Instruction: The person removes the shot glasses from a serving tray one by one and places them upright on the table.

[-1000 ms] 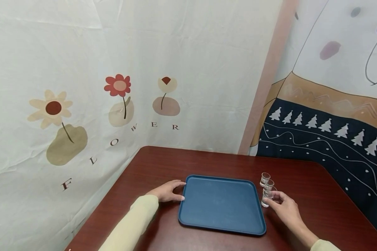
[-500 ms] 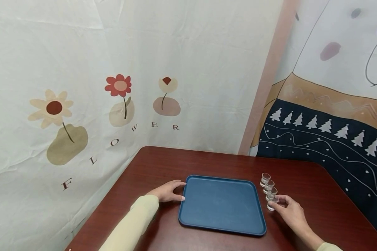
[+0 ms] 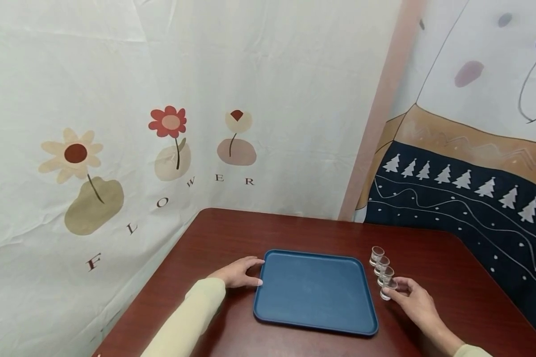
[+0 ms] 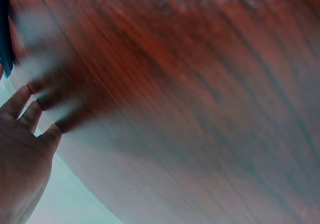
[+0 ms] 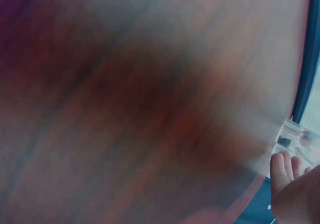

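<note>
A blue rectangular tray lies flat on the table. My left hand rests at its left edge, thumb and fingers spread along the rim. Several small clear shot glasses stand in a slanting row just right of the tray. The nearest shot glass is pinched between the thumb and fingers of my right hand; it is upright. In the right wrist view, fingers lie against a clear glass. The left wrist view has the left hand's fingertips on the tabletop side near the tray's edge.
The dark red wooden table has rounded corners and reaches to a white curtain with printed flowers behind. On the right hangs a dark cloth with printed trees.
Over the last second my right hand has shifted slightly right and nearer with the nearest shot glass, bringing it in line with the others. It then barely moves. The left hand and tray stay put.
</note>
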Tool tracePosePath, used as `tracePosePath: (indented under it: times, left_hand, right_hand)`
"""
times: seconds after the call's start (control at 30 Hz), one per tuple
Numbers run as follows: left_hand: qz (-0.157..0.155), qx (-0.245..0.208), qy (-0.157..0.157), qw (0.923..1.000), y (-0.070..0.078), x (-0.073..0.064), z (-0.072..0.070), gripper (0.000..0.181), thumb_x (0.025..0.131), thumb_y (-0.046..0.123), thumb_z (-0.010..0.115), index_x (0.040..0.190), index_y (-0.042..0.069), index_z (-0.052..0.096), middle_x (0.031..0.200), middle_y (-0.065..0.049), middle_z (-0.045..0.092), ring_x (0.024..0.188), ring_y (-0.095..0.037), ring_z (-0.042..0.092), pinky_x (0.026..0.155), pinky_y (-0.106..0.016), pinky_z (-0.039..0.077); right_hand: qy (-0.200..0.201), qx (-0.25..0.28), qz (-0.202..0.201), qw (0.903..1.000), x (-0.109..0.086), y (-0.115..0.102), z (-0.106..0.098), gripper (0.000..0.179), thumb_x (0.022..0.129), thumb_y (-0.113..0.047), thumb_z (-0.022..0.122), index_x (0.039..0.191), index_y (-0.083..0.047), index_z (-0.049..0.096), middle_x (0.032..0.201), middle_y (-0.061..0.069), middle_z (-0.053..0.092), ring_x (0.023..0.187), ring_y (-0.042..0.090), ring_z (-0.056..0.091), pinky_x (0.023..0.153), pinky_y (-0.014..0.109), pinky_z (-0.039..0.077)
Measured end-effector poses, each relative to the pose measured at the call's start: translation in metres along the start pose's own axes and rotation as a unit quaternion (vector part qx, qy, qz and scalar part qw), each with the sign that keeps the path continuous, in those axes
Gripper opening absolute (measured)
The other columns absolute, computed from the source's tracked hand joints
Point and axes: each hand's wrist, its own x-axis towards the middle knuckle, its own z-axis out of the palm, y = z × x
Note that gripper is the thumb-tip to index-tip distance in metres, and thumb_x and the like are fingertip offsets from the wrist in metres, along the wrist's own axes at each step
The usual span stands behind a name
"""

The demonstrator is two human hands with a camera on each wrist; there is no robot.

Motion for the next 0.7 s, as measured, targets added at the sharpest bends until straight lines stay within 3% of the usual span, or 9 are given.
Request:
tracePosePath:
  times: [0.13, 0.33, 0.47, 0.57, 0.7]
  left_hand:
    - [0.007, -0.003, -0.003, 1.0000, 0.003, 0.002, 0.002, 0.069, 0.088, 0.043, 0.075, 0.146, 0.015, 0.050, 0.154, -0.017, 0.037, 0.142, -0.036, 0.033, 0.110, -0.055, 0.033]
    - [0.002, 0.004, -0.002, 1.0000, 0.007, 0.002, 0.001, 0.069, 0.087, 0.043, 0.076, 0.145, 0.015, 0.051, 0.152, -0.015, 0.039, 0.140, -0.035, 0.035, 0.109, -0.055, 0.034]
    - [0.002, 0.014, -0.003, 0.9999, 0.010, 0.000, -0.002, 0.068, 0.086, 0.044, 0.076, 0.143, 0.014, 0.052, 0.148, -0.013, 0.045, 0.137, -0.032, 0.039, 0.109, -0.053, 0.036]
    - [0.001, 0.024, -0.003, 0.9997, 0.012, 0.000, -0.005, 0.064, 0.089, 0.044, 0.074, 0.141, 0.013, 0.053, 0.144, -0.011, 0.049, 0.134, -0.030, 0.043, 0.108, -0.051, 0.038]
    - [-0.009, 0.049, 0.012, 0.9987, 0.019, 0.003, -0.012, 0.057, 0.093, 0.046, 0.067, 0.138, 0.012, 0.056, 0.139, -0.010, 0.053, 0.129, -0.028, 0.048, 0.105, -0.048, 0.041]
  right_hand:
    - [0.015, -0.009, 0.000, 0.9999, -0.001, 0.000, -0.010, 0.072, 0.089, -0.047, 0.073, 0.132, 0.006, 0.051, 0.115, 0.023, 0.066, 0.103, 0.034, 0.067, 0.079, 0.035, 0.051]
    - [0.055, -0.017, -0.011, 0.9983, 0.003, -0.005, -0.021, 0.072, 0.093, -0.051, 0.065, 0.135, 0.005, 0.050, 0.120, 0.026, 0.064, 0.108, 0.040, 0.063, 0.087, 0.050, 0.049]
    - [0.076, -0.025, -0.013, 0.9967, 0.011, -0.009, -0.029, 0.072, 0.096, -0.052, 0.059, 0.137, 0.006, 0.049, 0.124, 0.029, 0.060, 0.112, 0.043, 0.059, 0.089, 0.054, 0.046]
    - [0.084, -0.049, -0.033, 0.9947, 0.019, -0.011, -0.033, 0.071, 0.099, -0.051, 0.054, 0.138, 0.008, 0.047, 0.128, 0.033, 0.055, 0.113, 0.047, 0.055, 0.090, 0.059, 0.044]
    - [0.094, -0.093, -0.097, 0.9865, 0.030, -0.022, -0.030, 0.067, 0.102, -0.046, 0.052, 0.138, 0.010, 0.046, 0.131, 0.036, 0.048, 0.116, 0.051, 0.049, 0.093, 0.065, 0.040]
